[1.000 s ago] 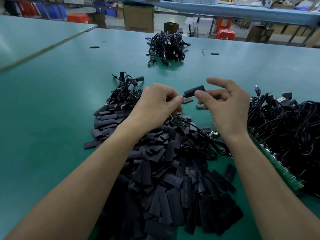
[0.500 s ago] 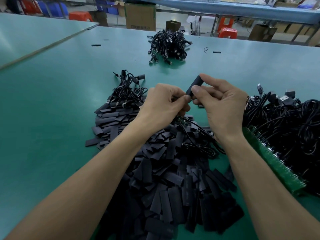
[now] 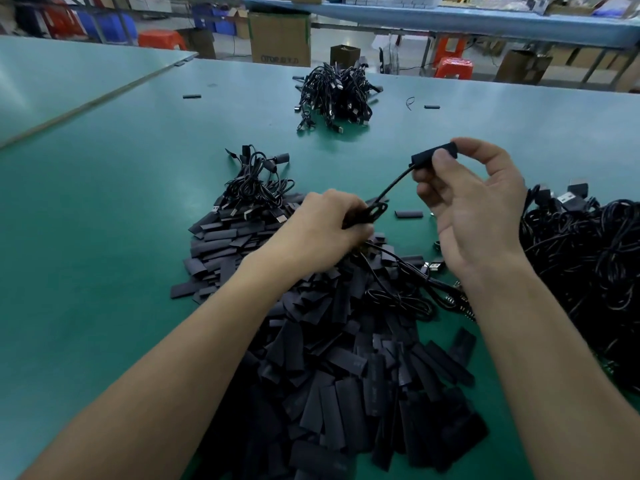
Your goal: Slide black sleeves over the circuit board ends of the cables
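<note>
**Sleeved cable end held above the green bench**

A workshop is seen in the background, with cardboard boxes [image 3: 280,38], red stools [image 3: 453,66] and a long blue shelf behind a wide green bench [image 3: 104,188]. A large heap of loose black sleeves [image 3: 346,375] is spread over the near middle of the bench. At the far left edge of this heap a small bundle of cables [image 3: 256,188] is laid, with their plugs pointed toward the heap. A further bundle of cables [image 3: 334,93] is placed far back on the bench, well apart from the rest. At the right side a big tangled mass of black cables [image 3: 588,265] is found.

The right hand [image 3: 474,209] is raised above the bench, and its grip is closed on a black sleeve [image 3: 429,154], which is pinched between the thumb and the fingers. From the left end of this sleeve a thin black cable [image 3: 391,185] is led down and to the left. There the cable is taken by the left hand [image 3: 325,233], whose grip is clenched around a folded loop of it, just above the heap. The circuit board end is not seen; whether it is fully covered by the sleeve cannot be told. One single sleeve [image 3: 409,214] is left flat on the bench between the two hands.
</note>
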Demonstrator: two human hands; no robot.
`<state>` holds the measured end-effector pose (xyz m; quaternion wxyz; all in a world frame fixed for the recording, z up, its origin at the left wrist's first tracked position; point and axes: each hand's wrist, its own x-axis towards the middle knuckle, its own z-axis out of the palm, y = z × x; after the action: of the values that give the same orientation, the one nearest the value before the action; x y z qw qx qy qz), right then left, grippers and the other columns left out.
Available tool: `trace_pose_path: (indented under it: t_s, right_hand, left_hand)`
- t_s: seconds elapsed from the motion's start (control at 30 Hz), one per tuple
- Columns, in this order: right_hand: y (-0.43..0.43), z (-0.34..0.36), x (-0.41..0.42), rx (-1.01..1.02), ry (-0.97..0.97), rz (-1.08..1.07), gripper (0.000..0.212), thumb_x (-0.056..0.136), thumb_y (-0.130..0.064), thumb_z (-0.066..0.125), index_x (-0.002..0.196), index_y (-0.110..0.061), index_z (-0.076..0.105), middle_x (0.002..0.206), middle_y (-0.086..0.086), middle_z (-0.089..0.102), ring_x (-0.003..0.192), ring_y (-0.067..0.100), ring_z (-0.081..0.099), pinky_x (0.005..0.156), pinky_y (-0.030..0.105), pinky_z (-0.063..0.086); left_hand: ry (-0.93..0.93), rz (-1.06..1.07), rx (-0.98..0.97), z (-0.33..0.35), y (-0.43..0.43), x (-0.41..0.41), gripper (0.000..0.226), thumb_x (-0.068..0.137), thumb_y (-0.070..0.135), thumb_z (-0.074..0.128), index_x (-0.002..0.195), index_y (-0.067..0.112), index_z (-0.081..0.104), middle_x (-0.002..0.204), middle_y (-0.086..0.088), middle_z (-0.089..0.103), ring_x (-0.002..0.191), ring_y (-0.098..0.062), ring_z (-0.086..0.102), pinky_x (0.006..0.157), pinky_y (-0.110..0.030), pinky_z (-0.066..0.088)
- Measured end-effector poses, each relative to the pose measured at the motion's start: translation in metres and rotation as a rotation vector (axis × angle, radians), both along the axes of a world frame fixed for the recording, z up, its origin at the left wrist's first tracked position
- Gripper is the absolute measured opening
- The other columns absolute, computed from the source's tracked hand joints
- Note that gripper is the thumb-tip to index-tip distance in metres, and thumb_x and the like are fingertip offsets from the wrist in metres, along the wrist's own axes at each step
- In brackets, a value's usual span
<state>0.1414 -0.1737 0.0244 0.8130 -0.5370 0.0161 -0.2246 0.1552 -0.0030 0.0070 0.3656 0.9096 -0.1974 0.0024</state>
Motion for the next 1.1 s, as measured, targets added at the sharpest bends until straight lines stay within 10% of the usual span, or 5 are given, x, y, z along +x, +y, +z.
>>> trace_pose_path:
  t_s: [0.2, 0.43, 0.63, 0.8, 1.1]
  right_hand:
    - [0.008, -0.014, 0.002, -0.68, 0.236, -0.003, 0.04, 0.1, -0.031, 0.058, 0.138, -0.02, 0.053, 0.101, -0.004, 0.074, 0.085, 0.005, 0.07, 0.084, 0.025, 0.054]
    - [0.026, -0.032, -0.007, -1.416, 0.357, 0.144, 0.024, 0.086, -0.042, 0.072, 0.102, -0.024, 0.076, 0.099, -0.001, 0.073, 0.099, 0.02, 0.065, 0.092, 0.036, 0.052]
    - [0.015, -0.025, -0.001, -1.114, 0.286, 0.159, 0.011, 0.086, -0.027, 0.076, 0.078, -0.028, 0.068, 0.073, -0.015, 0.067, 0.066, -0.007, 0.059, 0.061, 0.004, 0.041]
    - [0.005, -0.012, -0.001, -0.699, 0.224, 0.245, 0.009, 0.086, -0.022, 0.077, 0.08, -0.023, 0.07, 0.07, -0.007, 0.065, 0.057, 0.004, 0.058, 0.058, 0.015, 0.048]
    - [0.01, 0.004, -0.011, -0.253, 0.097, 0.394, 0.015, 0.078, -0.017, 0.074, 0.086, -0.014, 0.061, 0.062, -0.008, 0.067, 0.055, 0.0, 0.061, 0.055, 0.013, 0.048]
  left_hand:
    - [-0.177, 0.284, -0.292, 0.008, 0.014, 0.016, 0.017, 0.103, 0.026, 0.056, 0.096, 0.014, 0.067, 0.076, 0.003, 0.067, 0.058, -0.007, 0.055, 0.054, -0.025, 0.048]
    - [-0.076, 0.635, -0.204, 0.005, 0.044, 0.064, 0.015, 0.103, 0.022, 0.05, 0.107, 0.008, 0.051, 0.093, -0.003, 0.054, 0.078, -0.019, 0.048, 0.064, -0.023, 0.035]
    - [0.081, 0.691, -0.09, -0.002, 0.049, 0.075, 0.033, 0.095, 0.011, 0.055, 0.127, 0.005, 0.049, 0.13, -0.019, 0.05, 0.112, -0.035, 0.05, 0.082, -0.038, 0.04]
    - [-0.124, 0.583, -0.004, -0.002, 0.031, 0.042, 0.053, 0.096, 0.026, 0.064, 0.144, 0.012, 0.046, 0.153, -0.014, 0.03, 0.141, -0.028, 0.03, 0.117, -0.042, 0.026]
    - [0.169, -0.116, -0.815, 0.015, -0.002, 0.001, 0.016, 0.086, 0.025, 0.072, 0.089, 0.011, 0.065, 0.072, 0.002, 0.07, 0.066, -0.012, 0.065, 0.072, -0.028, 0.06]
